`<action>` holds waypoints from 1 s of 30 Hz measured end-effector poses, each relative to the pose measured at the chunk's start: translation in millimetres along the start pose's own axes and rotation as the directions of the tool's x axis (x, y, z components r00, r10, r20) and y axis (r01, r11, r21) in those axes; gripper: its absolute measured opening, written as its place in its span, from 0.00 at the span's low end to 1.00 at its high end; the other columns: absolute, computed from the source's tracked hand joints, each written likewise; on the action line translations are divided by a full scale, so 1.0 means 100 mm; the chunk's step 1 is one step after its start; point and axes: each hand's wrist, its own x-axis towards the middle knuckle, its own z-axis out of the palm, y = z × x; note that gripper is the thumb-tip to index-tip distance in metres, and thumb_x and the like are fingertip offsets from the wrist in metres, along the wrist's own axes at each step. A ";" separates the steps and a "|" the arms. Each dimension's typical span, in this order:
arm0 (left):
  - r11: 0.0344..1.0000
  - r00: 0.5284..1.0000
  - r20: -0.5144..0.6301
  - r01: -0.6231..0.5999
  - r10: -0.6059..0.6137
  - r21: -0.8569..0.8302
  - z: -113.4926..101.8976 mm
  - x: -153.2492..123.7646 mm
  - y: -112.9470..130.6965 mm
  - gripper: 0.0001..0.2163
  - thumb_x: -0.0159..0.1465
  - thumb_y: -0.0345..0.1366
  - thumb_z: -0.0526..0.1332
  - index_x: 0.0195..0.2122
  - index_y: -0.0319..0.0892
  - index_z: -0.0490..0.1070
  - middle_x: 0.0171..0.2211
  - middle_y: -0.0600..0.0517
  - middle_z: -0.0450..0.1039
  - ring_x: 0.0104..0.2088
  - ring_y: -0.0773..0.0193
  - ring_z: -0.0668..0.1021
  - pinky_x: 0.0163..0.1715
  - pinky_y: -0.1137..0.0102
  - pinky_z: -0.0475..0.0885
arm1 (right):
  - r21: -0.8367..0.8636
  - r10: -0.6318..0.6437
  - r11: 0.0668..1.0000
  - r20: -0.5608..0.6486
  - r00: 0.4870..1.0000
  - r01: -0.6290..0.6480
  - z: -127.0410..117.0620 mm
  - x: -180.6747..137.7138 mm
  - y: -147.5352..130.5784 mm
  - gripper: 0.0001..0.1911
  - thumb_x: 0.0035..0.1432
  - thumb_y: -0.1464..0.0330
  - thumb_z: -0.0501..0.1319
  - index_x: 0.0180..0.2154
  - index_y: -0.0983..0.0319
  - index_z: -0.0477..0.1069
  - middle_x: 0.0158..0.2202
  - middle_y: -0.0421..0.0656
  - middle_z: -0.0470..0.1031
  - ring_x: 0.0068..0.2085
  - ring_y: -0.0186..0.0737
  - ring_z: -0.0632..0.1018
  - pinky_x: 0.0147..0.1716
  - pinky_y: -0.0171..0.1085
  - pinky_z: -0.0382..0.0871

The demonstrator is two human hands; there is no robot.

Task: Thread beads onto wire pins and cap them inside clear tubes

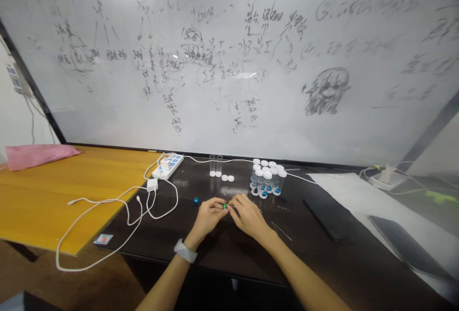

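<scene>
My left hand and my right hand meet over the dark table, fingers pinched together around a small green bead between their tips. A thin wire or needle seems to run from the bead under my right hand. A blue bead lies loose on the table just left of my left hand. A cluster of small clear vials with white caps, some holding blue beads, stands behind my right hand. Two empty vials and two loose white caps sit further back.
A white power strip with white cables trails over the table's left part onto the orange table. A pink cloth lies far left. A dark flat device, white paper and a written-on whiteboard are around.
</scene>
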 end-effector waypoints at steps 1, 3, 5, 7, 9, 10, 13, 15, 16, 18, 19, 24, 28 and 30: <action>1.000 1.000 0.003 0.000 0.000 -0.002 0.00 0.00 0.01 0.16 0.52 0.39 0.73 0.39 0.38 0.77 0.29 0.49 0.79 0.32 0.59 0.83 0.36 0.68 0.78 | 0.012 0.001 1.000 -0.009 1.000 -0.001 -0.01 0.00 0.00 0.07 0.69 0.71 0.54 0.41 0.60 0.71 0.38 0.46 0.72 0.41 0.45 0.72 0.40 0.41 0.69; 1.000 1.000 0.000 0.001 -0.001 -0.007 0.00 0.00 0.02 0.15 0.52 0.39 0.73 0.39 0.39 0.77 0.29 0.49 0.79 0.33 0.58 0.83 0.37 0.67 0.78 | 0.028 0.001 1.000 -0.023 1.000 -0.001 -0.02 0.00 0.02 0.07 0.69 0.71 0.55 0.42 0.59 0.72 0.37 0.46 0.72 0.41 0.45 0.73 0.38 0.41 0.70; 1.000 1.000 -0.013 -0.001 0.000 -0.005 0.01 0.00 0.02 0.15 0.51 0.39 0.73 0.38 0.39 0.77 0.29 0.49 0.79 0.32 0.58 0.83 0.38 0.66 0.78 | 0.045 0.006 0.999 -0.030 1.000 -0.005 -0.01 0.00 0.04 0.08 0.69 0.72 0.55 0.42 0.58 0.72 0.36 0.45 0.72 0.40 0.45 0.73 0.37 0.40 0.70; 1.000 1.000 -0.026 -0.004 0.005 0.004 0.01 0.00 0.03 0.15 0.51 0.39 0.74 0.38 0.39 0.77 0.28 0.49 0.78 0.32 0.58 0.83 0.38 0.65 0.78 | 0.061 0.017 0.998 -0.031 0.999 -0.015 0.00 0.00 0.05 0.07 0.69 0.72 0.55 0.40 0.58 0.71 0.35 0.45 0.73 0.40 0.45 0.73 0.38 0.40 0.70; 1.000 1.000 -0.025 -0.008 0.008 0.018 0.01 -0.01 0.04 0.15 0.51 0.38 0.73 0.38 0.39 0.77 0.28 0.49 0.78 0.32 0.58 0.83 0.38 0.65 0.78 | 0.044 0.018 0.999 -0.030 0.999 -0.016 0.01 0.00 0.05 0.08 0.69 0.71 0.54 0.38 0.59 0.70 0.35 0.45 0.73 0.39 0.45 0.73 0.38 0.41 0.69; 1.000 1.000 -0.021 -0.007 0.007 0.022 0.01 -0.01 0.05 0.15 0.51 0.38 0.73 0.38 0.39 0.77 0.28 0.50 0.78 0.31 0.58 0.83 0.37 0.66 0.78 | 0.022 0.011 1.000 -0.028 1.000 -0.010 0.01 0.00 0.05 0.08 0.70 0.71 0.54 0.38 0.59 0.70 0.35 0.45 0.73 0.39 0.45 0.73 0.38 0.41 0.68; 1.000 1.000 -0.006 -0.003 0.004 0.029 0.01 -0.01 0.06 0.15 0.51 0.39 0.73 0.38 0.39 0.77 0.28 0.50 0.78 0.31 0.59 0.82 0.37 0.66 0.78 | -0.062 -0.014 0.998 -0.015 1.000 0.013 0.03 0.00 0.02 0.10 0.70 0.70 0.52 0.37 0.60 0.71 0.34 0.46 0.73 0.38 0.45 0.72 0.37 0.42 0.65; 1.000 1.000 -0.007 -0.002 0.003 0.031 0.01 -0.01 0.06 0.15 0.51 0.39 0.73 0.38 0.39 0.78 0.28 0.50 0.78 0.31 0.59 0.82 0.36 0.67 0.78 | -0.097 -0.015 0.995 -0.007 1.000 0.015 0.04 0.00 0.00 0.11 0.71 0.70 0.51 0.37 0.60 0.71 0.33 0.46 0.72 0.38 0.45 0.72 0.36 0.42 0.64; 0.999 1.000 -0.011 -0.002 0.002 0.032 0.01 -0.01 0.06 0.16 0.51 0.40 0.73 0.38 0.38 0.78 0.28 0.50 0.78 0.31 0.59 0.82 0.36 0.67 0.78 | -0.106 -0.014 0.994 -0.005 1.000 0.014 0.04 0.00 0.00 0.12 0.71 0.70 0.51 0.37 0.61 0.71 0.33 0.46 0.72 0.38 0.45 0.71 0.36 0.42 0.64; 1.000 1.000 -0.020 -0.005 0.006 0.030 0.01 -0.01 0.06 0.16 0.51 0.40 0.73 0.38 0.38 0.78 0.29 0.49 0.78 0.31 0.59 0.82 0.37 0.67 0.78 | -0.102 -0.015 0.995 -0.001 1.000 0.015 0.04 0.00 -0.02 0.11 0.71 0.71 0.51 0.38 0.61 0.71 0.34 0.46 0.72 0.38 0.46 0.71 0.37 0.43 0.64; 1.000 1.000 -0.022 -0.009 0.009 0.028 0.01 0.00 0.06 0.16 0.51 0.40 0.73 0.38 0.38 0.77 0.29 0.49 0.78 0.32 0.59 0.82 0.37 0.66 0.78 | -0.088 -0.017 0.996 0.000 1.000 0.017 0.03 0.00 -0.02 0.11 0.70 0.71 0.51 0.39 0.61 0.71 0.34 0.46 0.72 0.39 0.46 0.71 0.37 0.43 0.65; 1.000 1.000 -0.027 -0.014 0.015 0.023 0.01 0.00 0.03 0.15 0.52 0.39 0.73 0.38 0.39 0.77 0.30 0.48 0.79 0.33 0.58 0.83 0.37 0.66 0.78 | 0.013 -0.029 0.999 -0.030 0.999 0.030 -0.01 0.01 -0.01 0.11 0.70 0.72 0.52 0.45 0.59 0.72 0.36 0.47 0.72 0.40 0.46 0.72 0.40 0.43 0.69; 0.999 0.999 -0.027 -0.024 0.025 0.035 0.01 0.00 0.04 0.14 0.52 0.38 0.72 0.38 0.39 0.77 0.30 0.49 0.79 0.33 0.58 0.83 0.37 0.66 0.79 | 0.042 -0.006 0.999 -0.051 0.999 0.009 0.00 0.00 0.01 0.09 0.70 0.72 0.53 0.41 0.59 0.71 0.36 0.46 0.74 0.40 0.46 0.73 0.40 0.43 0.69; 0.999 1.000 -0.016 -0.023 0.024 0.039 0.01 -0.01 0.05 0.14 0.52 0.38 0.72 0.38 0.39 0.77 0.29 0.49 0.79 0.32 0.59 0.83 0.37 0.66 0.79 | 0.009 -0.002 1.000 -0.045 0.999 0.003 0.01 0.00 0.01 0.08 0.70 0.71 0.53 0.40 0.59 0.71 0.36 0.46 0.74 0.41 0.46 0.73 0.40 0.43 0.67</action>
